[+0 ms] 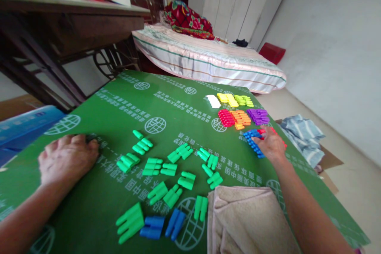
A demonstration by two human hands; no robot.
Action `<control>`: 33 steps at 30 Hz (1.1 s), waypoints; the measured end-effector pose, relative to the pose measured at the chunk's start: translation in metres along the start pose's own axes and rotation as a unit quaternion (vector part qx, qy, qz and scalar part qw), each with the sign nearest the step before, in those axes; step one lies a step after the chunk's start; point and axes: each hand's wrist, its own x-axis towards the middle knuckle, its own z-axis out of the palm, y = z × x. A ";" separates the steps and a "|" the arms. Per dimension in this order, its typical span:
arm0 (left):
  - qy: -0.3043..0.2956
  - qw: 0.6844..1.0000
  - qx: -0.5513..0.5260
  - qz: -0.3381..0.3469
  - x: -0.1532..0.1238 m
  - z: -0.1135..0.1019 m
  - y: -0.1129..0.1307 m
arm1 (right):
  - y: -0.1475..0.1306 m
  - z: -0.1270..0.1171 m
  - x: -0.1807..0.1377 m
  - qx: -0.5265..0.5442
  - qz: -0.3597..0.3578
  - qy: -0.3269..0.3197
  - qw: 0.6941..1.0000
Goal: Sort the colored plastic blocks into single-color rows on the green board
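My right hand (271, 146) reaches over the blue bullet-shaped plastic pieces (252, 141) at the board's right side. Its thumb and fingers are apart at the pieces, and it partly hides some red pieces (278, 135) beside them. My left hand (67, 158) rests palm down on the left of the green board (104, 111), fingers loosely bent, with no held thing visible. Between the hands lie several scattered clusters of green pieces (168, 169). Two larger blue clusters (152, 227) lie at the near edge, next to a big green one (130, 222).
Rows of white (213, 101), yellow (228, 99), lime (244, 101), red (226, 118), orange (240, 118) and purple pieces (258, 116) stand at the far right. A folded beige towel (247, 222) lies near me. Beyond are a bed (208, 59) and a sewing-machine table (89, 27).
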 end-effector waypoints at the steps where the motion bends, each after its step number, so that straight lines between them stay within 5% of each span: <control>1: -0.001 1.000 0.000 0.001 0.000 0.000 0.000 | 0.000 0.000 0.001 -0.004 -0.002 0.002 1.000; 33: 0.002 1.000 0.003 0.006 -0.003 -0.002 0.001 | -0.007 -0.005 -0.009 -0.078 -0.029 0.015 0.996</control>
